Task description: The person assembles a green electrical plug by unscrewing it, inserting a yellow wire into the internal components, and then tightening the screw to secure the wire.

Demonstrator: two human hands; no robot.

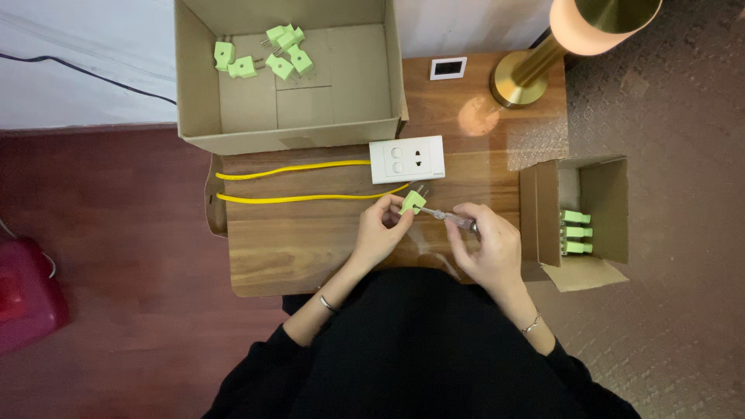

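Hands worked a small green plastic plug [413, 202] just below the white rectangular wall socket [407, 159].
Left hand [380, 231] fingers pinched the plug; right hand [485, 248] gripped a slim clear-handled screwdriver [452, 218] against it.

Single head view, straight down, close over wooden table [310, 248].

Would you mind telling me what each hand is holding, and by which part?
The left hand pinches the green plug by its body; the right hand grips a small screwdriver by its handle.
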